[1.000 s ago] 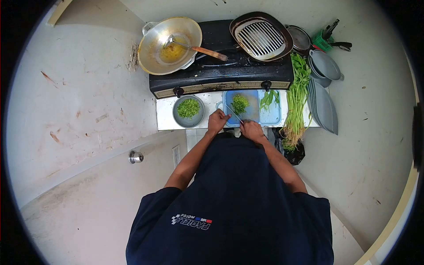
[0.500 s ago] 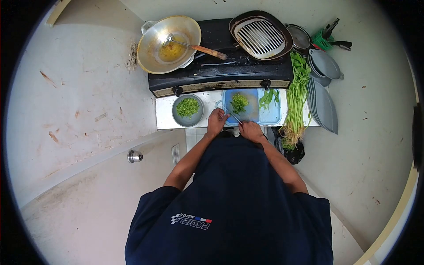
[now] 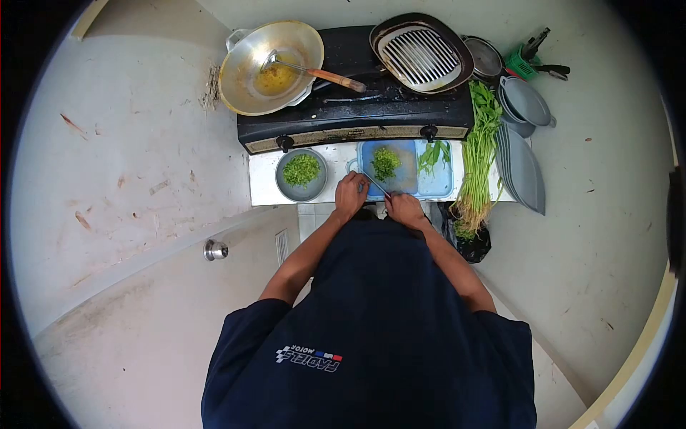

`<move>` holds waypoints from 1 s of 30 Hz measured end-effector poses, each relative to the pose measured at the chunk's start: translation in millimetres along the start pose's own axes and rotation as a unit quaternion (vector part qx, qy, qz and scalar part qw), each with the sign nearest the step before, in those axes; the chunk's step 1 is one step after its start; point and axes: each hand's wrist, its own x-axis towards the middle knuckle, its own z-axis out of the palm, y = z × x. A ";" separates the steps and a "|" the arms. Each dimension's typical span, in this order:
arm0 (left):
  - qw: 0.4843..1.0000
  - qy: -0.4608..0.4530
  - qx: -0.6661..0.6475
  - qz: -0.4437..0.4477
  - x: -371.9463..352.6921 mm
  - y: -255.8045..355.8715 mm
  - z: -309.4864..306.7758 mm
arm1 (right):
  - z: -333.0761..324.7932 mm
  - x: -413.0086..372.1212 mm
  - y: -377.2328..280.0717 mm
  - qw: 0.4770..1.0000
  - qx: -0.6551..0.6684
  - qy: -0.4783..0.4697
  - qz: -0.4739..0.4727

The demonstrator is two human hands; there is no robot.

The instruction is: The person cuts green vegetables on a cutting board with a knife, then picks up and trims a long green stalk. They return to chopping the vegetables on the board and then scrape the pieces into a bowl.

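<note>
My right hand [image 3: 406, 211] is closed round the handle of a knife [image 3: 377, 185], whose blade slants up and left over the blue tray [image 3: 436, 187]. At the tray's lower left corner, my left hand [image 3: 351, 194] has its fingers bent together near the blade; what they hold, if anything, is too small to tell. Chopped greens [image 3: 386, 164] lie in a heap on the tray above the knife. A few whole leaves [image 3: 433, 157] rest in the tray's right part. More chopped greens [image 3: 301, 170] fill a grey bowl [image 3: 323, 187] left of my left hand.
Behind the tray stands a black stove [image 3: 350, 107] bearing a wok [image 3: 239, 86] with a ladle [image 3: 336, 79] and a grill pan [image 3: 421, 61]. Long-stemmed greens [image 3: 480, 157], grey plates [image 3: 525, 171] and a green basket [image 3: 522, 66] are at the right. A black bag [image 3: 475, 248] hangs below.
The whole view has shifted slightly. My left hand's fingers look more bent over the tray edge, and the knife has changed angle a little. My right hand still grips it.
</note>
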 end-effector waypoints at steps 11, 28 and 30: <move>1.000 -0.005 0.006 0.030 -2.8 0.2 2.4 | 0.6 2.4 -1.4 1.000 -0.014 -0.020 0.014; 0.978 -0.038 0.108 0.174 -21.1 -9.8 -9.9 | 5.3 1.3 -0.2 1.000 -0.013 0.002 0.016; 0.976 -0.059 0.118 0.174 -21.7 -8.9 -11.5 | 4.3 0.5 -0.1 1.000 -0.009 -0.005 0.017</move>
